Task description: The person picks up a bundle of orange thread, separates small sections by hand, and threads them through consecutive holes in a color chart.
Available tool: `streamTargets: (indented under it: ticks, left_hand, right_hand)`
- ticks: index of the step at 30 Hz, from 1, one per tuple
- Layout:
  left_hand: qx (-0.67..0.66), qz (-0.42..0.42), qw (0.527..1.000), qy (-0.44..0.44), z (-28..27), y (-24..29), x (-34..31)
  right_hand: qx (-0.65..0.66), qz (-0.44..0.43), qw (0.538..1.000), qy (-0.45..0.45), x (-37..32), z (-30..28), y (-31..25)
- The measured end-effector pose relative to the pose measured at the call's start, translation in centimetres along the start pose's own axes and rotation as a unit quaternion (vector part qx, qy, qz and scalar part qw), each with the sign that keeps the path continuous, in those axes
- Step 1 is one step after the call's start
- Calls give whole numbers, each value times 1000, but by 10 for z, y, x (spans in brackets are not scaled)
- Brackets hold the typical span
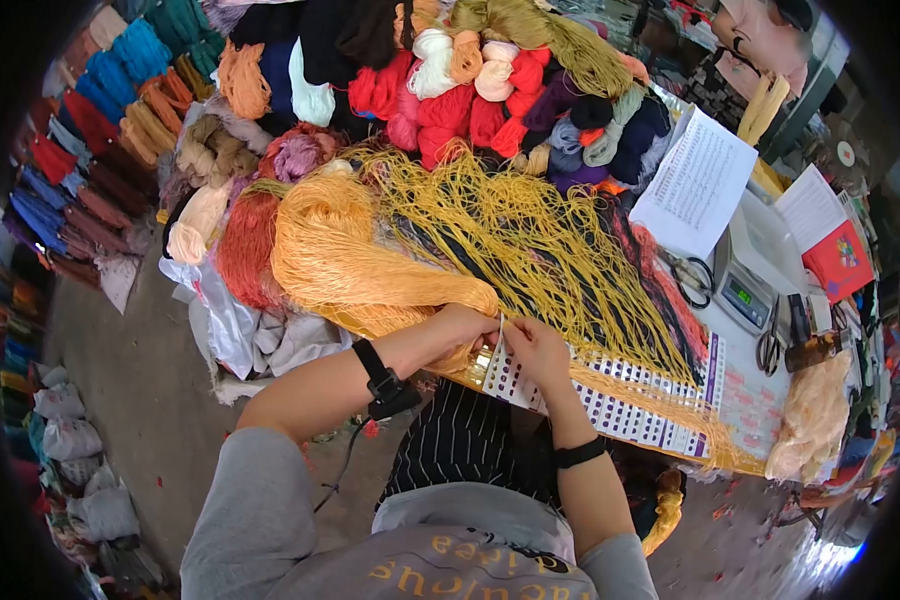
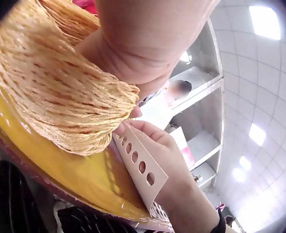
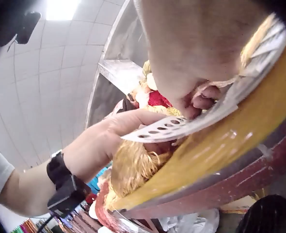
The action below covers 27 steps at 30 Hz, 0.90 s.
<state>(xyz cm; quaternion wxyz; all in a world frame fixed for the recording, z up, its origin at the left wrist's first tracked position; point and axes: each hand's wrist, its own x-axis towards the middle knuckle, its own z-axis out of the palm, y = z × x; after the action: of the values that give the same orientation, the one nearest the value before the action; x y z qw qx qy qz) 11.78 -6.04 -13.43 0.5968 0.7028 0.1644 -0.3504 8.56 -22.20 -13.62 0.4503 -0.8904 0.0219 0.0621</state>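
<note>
A thick hank of golden-orange yarn (image 1: 360,260) lies looped over the table edge, its near end beside both hands. My left hand (image 1: 467,326) is at that end, thumb above and fingertips below a white card strip with punched holes (image 3: 165,128), pinching it. Just to the right, my right hand (image 1: 538,352) curls its fingers round a thin pale orange strand (image 3: 223,83), close over the strip. The strand runs on toward a trail of loose orange yarn (image 1: 650,392) on the right. In the left wrist view the hank hides most left fingers.
Punched white cards (image 1: 630,418) line the table's front edge. Tangled yellow yarn (image 1: 530,240) spreads behind them, with heaped coloured skeins (image 1: 450,110) farther back. At right are a digital scale (image 1: 745,275), written sheets (image 1: 695,180) and scissors (image 1: 768,352). Another person (image 1: 770,45) is at the back right.
</note>
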Motion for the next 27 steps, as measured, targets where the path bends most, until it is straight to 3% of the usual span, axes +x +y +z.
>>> streamTargets:
  ticks: [2, 5, 9, 14, 18, 20, 21, 23, 24, 27]
  left_hand:
    - [-5, 42, 999, -18, -2, -2, 2]
    - [2, 20, 1000, -20, -2, 0, 1]
    - [9, 21, 1000, -6, -3, 5, -6]
    - [-4, -10, 998, -61, -7, 10, -1]
    - [20, -2, 998, -67, -9, 7, 2]
    - [77, 35, 996, -31, -7, 11, -9]
    - [79, 33, 996, -31, -10, 8, -8]
    - [350, 132, 922, 95, -22, -2, -3]
    - [354, 132, 921, 91, -29, -5, 1]
    - [40, 100, 994, 17, -42, -9, 3]
  right_hand:
    - [29, 3, 996, -85, 11, 0, 10]
    - [-23, -18, 1000, -3, 9, 7, 16]
    - [-12, -36, 999, 4, 8, 7, 18]
    - [92, 22, 990, -103, 19, 6, 24]
    - [98, 31, 986, -133, 20, 5, 22]
    - [-10, -9, 999, -51, 13, 4, 14]
    - [-8, -8, 999, -50, 9, 4, 10]
    - [-93, -43, 995, 3, 0, 3, 1]
    - [-91, -40, 995, 6, -1, 4, 1]
    - [-109, -39, 993, 18, -3, 9, 1]
